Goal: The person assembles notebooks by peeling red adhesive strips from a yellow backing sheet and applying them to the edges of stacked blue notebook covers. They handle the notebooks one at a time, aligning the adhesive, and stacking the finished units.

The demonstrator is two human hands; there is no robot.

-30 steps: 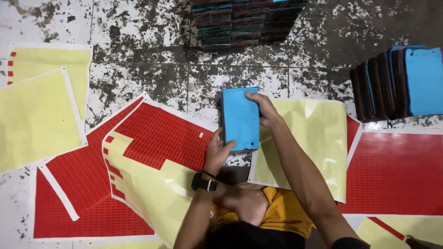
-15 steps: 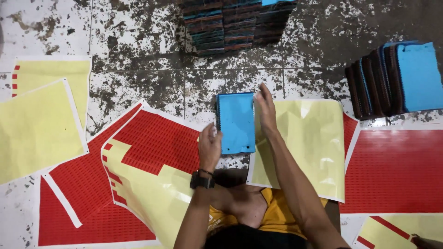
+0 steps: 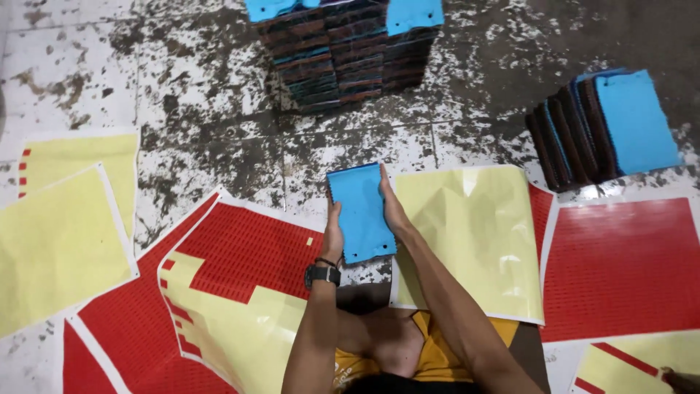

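Floor: stained, speckled tile floor, worn dark in patches, with sheets spread over it.
Blue pad: blue pad lying flat on the floor, straight ahead of the seated person.
Left hand: left hand pressed flat against the pad's left edge, fingers together; black watch on the wrist.
Right hand: right hand laid along the pad's right edge, fingers straight, so the pad is squeezed between both palms.
Sheets: red sheet just left of the pad, yellow sheet just right of it.
Stacks: dark stack well beyond the pad; leaning row of pads far right of it.
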